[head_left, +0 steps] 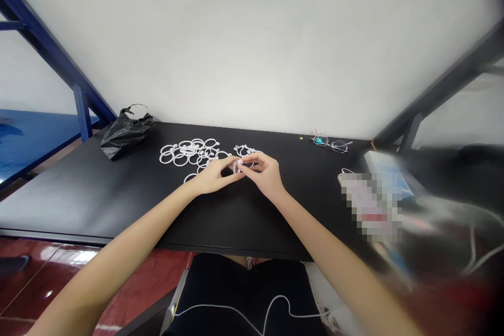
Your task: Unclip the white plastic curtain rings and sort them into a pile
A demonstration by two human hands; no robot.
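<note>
Between my two hands, over the black table, is a white plastic ring like a curtain ring, seen nearly edge-on. My left hand is closed, with its thumb and fingers pinching the ring from the left. From the right, my right hand pinches it at the top, near its small end piece. Behind my left hand lies a loose pile of similar white rings, each with a small knob or eyelet. A smaller group of white rings lies just behind my fingers, partly covered by them.
A crumpled black plastic bag sits at the back left of the black table. Eyeglasses lie near the wall. On the right are a blurred-out phone-like object and a white-and-blue box. A white cable crosses my lap.
</note>
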